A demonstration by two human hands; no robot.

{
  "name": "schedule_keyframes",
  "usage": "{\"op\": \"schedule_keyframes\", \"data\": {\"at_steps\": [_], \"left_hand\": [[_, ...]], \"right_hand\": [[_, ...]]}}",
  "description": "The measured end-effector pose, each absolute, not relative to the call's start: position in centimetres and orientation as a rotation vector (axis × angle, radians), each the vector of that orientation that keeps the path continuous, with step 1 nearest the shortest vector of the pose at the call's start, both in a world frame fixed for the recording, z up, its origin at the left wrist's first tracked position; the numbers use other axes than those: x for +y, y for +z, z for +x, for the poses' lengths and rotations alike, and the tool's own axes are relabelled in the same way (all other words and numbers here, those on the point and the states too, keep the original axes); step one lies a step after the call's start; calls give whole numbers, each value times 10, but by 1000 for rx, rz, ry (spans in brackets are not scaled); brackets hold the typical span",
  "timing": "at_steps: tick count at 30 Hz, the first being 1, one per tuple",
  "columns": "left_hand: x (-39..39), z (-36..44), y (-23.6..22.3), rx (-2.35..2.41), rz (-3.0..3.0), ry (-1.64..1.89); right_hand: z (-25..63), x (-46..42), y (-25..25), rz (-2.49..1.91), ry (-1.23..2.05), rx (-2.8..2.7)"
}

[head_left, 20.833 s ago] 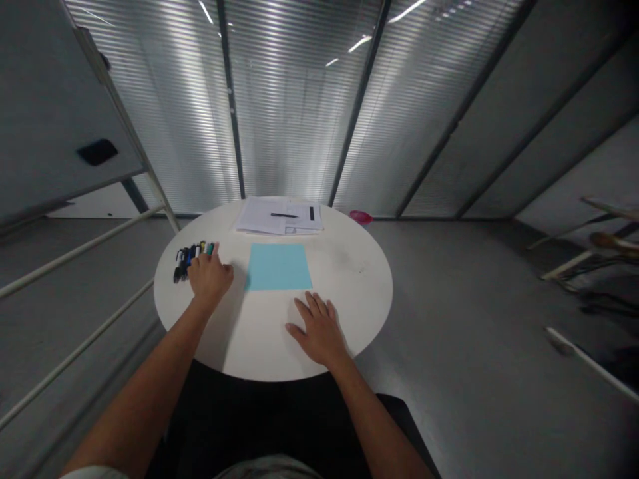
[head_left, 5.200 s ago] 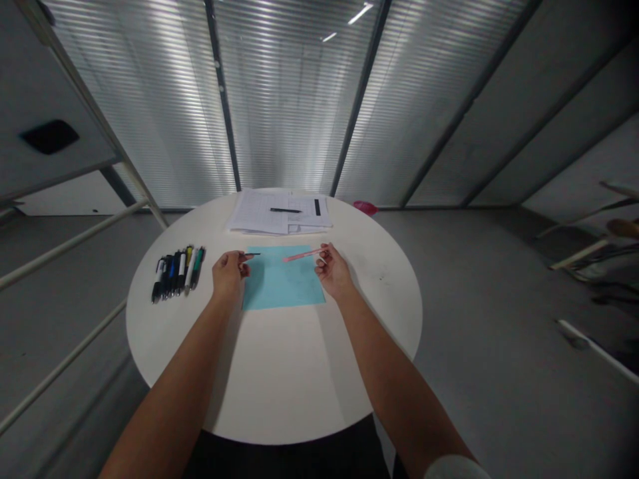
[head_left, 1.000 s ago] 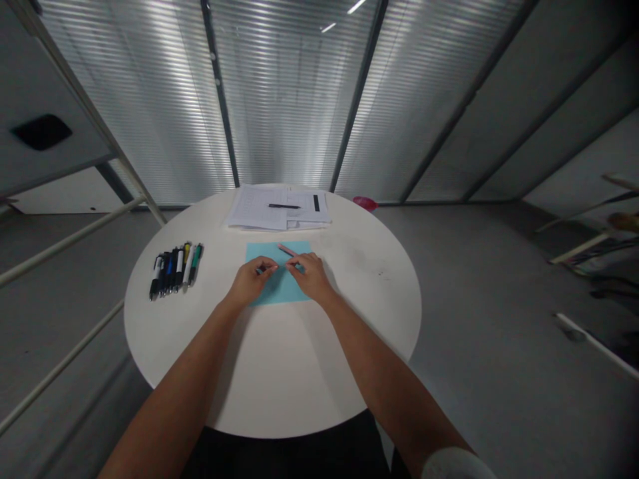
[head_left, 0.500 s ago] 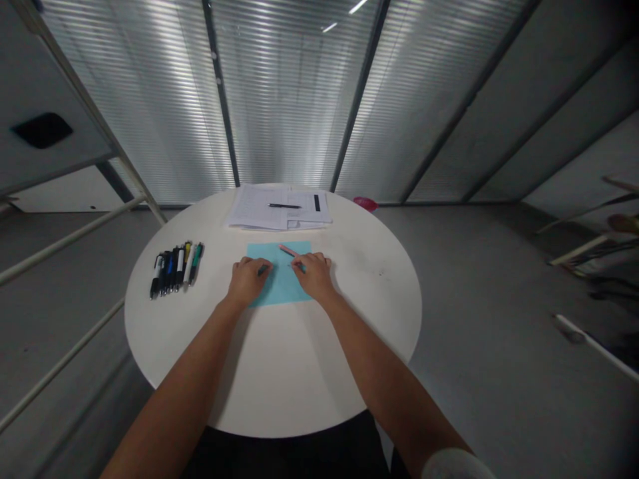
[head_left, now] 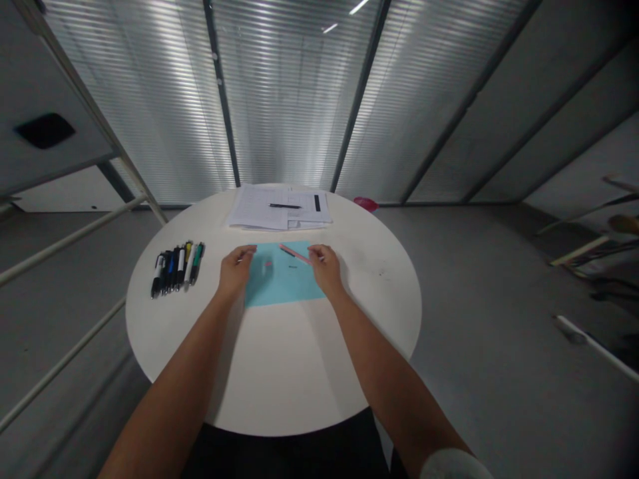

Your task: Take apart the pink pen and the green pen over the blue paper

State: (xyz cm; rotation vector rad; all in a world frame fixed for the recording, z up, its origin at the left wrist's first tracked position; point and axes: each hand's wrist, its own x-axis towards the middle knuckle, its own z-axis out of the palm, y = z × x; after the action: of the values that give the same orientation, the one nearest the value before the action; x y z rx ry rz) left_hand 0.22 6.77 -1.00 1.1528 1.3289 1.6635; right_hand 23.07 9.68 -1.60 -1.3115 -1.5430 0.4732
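A light blue sheet [head_left: 279,289] lies on the round white table in front of me. On it rest a pink pen-like barrel [head_left: 293,253], slanting down to the right, a small pink piece [head_left: 268,263] and a tiny dark piece [head_left: 293,267]. My left hand [head_left: 236,267] is at the sheet's left edge, fingers loosely bent and holding nothing visible. At the right edge my right hand [head_left: 326,269] has its fingers loosely bent beside the barrel's lower end. Whether they touch the barrel is unclear.
Several pens [head_left: 177,268] lie side by side at the table's left. Toward the back, a dark pen [head_left: 285,206] rests on stacked papers [head_left: 249,209]. A pale metal frame [head_left: 74,236] stands to the left, and a red object [head_left: 366,203] is behind the table.
Both hands have moved apart from the middle of the sheet, out to its sides, and their pinches have loosened. The small pink and dark pieces now show on the sheet.
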Motion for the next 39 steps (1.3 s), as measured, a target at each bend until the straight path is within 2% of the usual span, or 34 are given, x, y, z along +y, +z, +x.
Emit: {"op": "schedule_keyframes", "data": {"at_steps": [5, 9, 16, 34, 39], "left_hand": [[76, -1, -6, 970, 544, 1726], [81, -4, -10, 937, 427, 1692], [82, -4, -10, 932, 407, 1710], [79, -1, -7, 940, 448, 1701], [80, -1, -9, 927, 446, 1706]], "right_hand": [[242, 112, -24, -1298, 743, -1192], [243, 113, -29, -1354, 706, -1206], [237, 107, -31, -1428, 547, -1459], [235, 107, -30, -1419, 513, -1512], [235, 105, -30, -1446, 431, -1675]]}}
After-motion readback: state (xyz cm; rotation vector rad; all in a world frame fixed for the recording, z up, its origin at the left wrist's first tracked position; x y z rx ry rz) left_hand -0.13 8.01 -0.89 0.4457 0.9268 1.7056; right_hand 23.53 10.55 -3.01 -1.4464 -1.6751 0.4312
